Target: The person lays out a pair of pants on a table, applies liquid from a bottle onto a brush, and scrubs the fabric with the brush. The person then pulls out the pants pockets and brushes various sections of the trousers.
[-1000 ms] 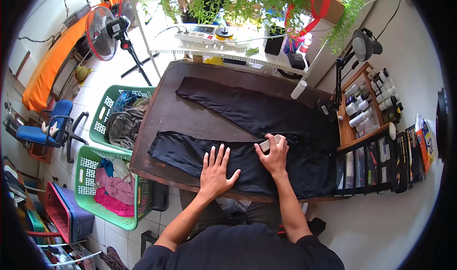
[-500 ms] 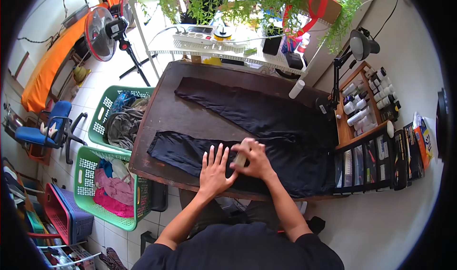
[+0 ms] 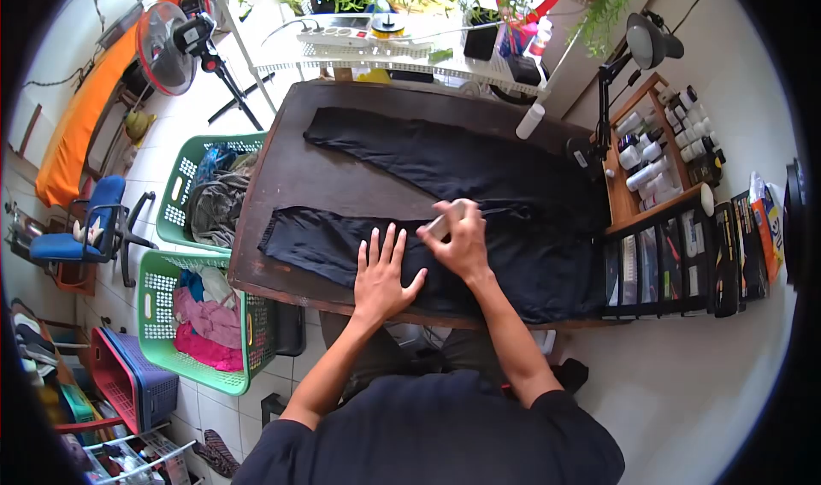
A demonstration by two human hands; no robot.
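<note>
A pair of black trousers [image 3: 547,228] lies spread over the dark wooden table, legs pointing left and waist at the right. My left hand [image 3: 382,271] rests flat on the nearer leg, fingers spread. Just to its right, my right hand [image 3: 463,244] grips a small beige brush-like block [image 3: 440,226] over the same leg, near where the two legs meet. Fingers cover part of the block, so its underside is hidden.
Green baskets of clothes [image 3: 154,322] stand left of the table [image 3: 359,173]. A white bottle [image 3: 530,121], a desk lamp [image 3: 646,42] and a wooden bottle rack [image 3: 629,196] are at the right. Behind is a white shelf [image 3: 410,56]; a fan [image 3: 168,49] stands far left.
My right hand has lifted or slid slightly away from my left hand with the block, which is now tilted differently. My left hand stays flat on the leg. The camera view has shifted.
</note>
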